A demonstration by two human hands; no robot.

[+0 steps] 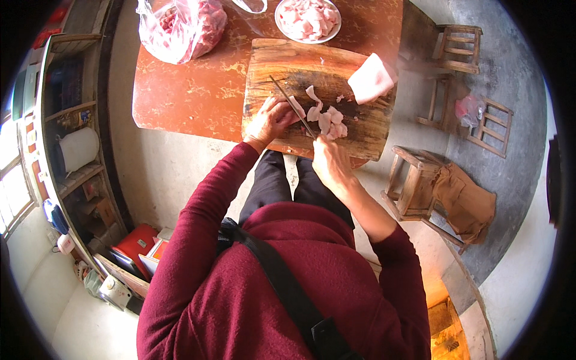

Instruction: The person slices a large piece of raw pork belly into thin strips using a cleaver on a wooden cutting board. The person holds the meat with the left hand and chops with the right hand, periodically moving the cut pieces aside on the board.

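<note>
My right hand (331, 161) is closed round the handle of a knife (292, 104), whose blade slants up and left over the wooden cutting board (273, 60). Just left of the blade, my left hand (269, 122) presses its bent fingers on a pale strip of raw meat (296, 106). Cut pale pieces (331, 123) lie in a small heap to the right of the knife. A larger pink-white slab of meat (371, 80) rests at the board's right side. The knife's handle is mostly hidden in my right hand.
On the reddish-brown table (174, 102) stand a white bowl (308, 21) heaped with cut meat and a clear plastic bag (183, 30) of raw meat. A wooden stool (414, 183) with a brown cloth (462, 204) is at right. Shelves (78, 108) line the left.
</note>
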